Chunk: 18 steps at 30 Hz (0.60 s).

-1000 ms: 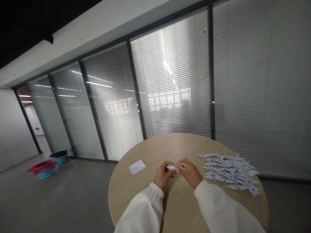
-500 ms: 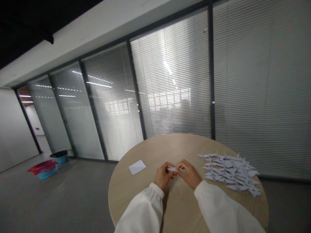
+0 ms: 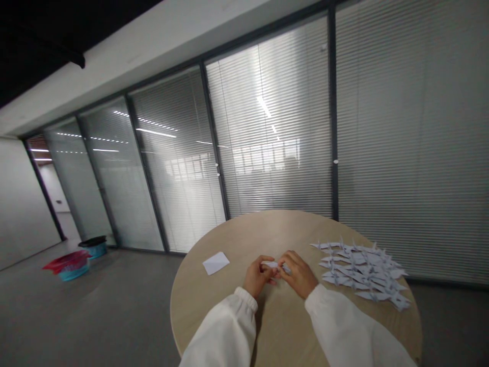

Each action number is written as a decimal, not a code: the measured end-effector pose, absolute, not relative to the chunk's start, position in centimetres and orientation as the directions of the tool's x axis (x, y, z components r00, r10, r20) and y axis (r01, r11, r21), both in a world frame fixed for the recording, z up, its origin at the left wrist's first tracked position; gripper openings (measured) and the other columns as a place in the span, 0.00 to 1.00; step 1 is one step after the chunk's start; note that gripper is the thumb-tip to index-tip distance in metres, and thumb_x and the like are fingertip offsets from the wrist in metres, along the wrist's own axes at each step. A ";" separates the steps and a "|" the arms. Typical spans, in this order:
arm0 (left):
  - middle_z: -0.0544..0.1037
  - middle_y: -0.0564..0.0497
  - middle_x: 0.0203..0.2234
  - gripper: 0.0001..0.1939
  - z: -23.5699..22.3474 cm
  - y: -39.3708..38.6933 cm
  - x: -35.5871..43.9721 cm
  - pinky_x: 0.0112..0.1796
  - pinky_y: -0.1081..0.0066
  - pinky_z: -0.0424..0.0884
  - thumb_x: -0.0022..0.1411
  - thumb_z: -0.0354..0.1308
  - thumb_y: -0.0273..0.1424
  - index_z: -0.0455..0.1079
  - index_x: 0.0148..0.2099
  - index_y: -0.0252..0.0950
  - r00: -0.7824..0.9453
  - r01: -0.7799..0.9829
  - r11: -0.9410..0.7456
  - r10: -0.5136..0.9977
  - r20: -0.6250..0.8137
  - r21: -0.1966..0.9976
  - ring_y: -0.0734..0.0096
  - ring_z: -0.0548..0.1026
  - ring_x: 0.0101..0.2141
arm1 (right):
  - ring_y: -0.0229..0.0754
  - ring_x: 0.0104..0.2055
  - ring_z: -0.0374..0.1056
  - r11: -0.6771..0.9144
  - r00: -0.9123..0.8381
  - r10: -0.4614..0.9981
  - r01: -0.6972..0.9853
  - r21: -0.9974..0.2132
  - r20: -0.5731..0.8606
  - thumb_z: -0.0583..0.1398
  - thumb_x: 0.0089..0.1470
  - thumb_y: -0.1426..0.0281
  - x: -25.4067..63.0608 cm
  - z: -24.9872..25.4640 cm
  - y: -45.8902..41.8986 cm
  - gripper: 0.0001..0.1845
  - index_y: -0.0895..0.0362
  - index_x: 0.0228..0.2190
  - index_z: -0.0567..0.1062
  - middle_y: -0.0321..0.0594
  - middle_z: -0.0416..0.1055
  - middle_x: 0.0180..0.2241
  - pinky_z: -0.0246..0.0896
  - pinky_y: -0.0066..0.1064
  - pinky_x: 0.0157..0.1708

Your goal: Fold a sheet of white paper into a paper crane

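Between my two hands, over the middle of the round table, is a small piece of folded white paper (image 3: 272, 264). My left hand (image 3: 258, 275) pinches its left side between thumb and fingers. My right hand (image 3: 297, 274) is closed on its right side, fingertips almost meeting those of the left. Much of the paper is hidden by the fingers, so its exact shape does not show. To the right of my hands lie several folded white paper cranes (image 3: 362, 270), packed close together in rows. A flat sheet of white paper (image 3: 216, 263) rests on the left of the table.
The round wooden table (image 3: 214, 316) stands before glass partitions with blinds (image 3: 275, 127). On the grey floor at the left are a blue bin with a red liner (image 3: 72, 266) and another with a black liner (image 3: 95, 247).
My right fingers have shifted slightly over the folded paper, and a bit of white now shows beneath them. The left hand, the cranes and the sheet stay about where they were.
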<state>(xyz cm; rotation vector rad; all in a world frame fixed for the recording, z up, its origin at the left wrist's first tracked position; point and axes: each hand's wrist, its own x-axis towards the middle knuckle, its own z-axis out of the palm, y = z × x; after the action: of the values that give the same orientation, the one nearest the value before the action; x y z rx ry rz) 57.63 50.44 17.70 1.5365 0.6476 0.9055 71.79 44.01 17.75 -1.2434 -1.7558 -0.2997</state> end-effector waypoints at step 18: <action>0.73 0.52 0.20 0.27 18.3 50.1 57.2 0.24 0.71 0.71 0.43 0.62 0.40 0.60 0.43 0.32 0.537 -0.114 -0.154 0.821 0.191 0.982 0.64 0.76 0.27 | 0.42 0.36 0.60 0.480 -0.180 0.613 0.858 -0.182 0.769 0.53 0.53 0.74 71.8 18.4 43.5 0.06 0.56 0.29 0.70 0.40 0.66 0.31 0.57 0.35 0.37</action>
<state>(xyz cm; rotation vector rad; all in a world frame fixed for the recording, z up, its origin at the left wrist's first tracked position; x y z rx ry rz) 57.21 50.09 18.27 1.5081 0.6352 0.9216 71.76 43.50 18.39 -1.2261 -1.8945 -0.3711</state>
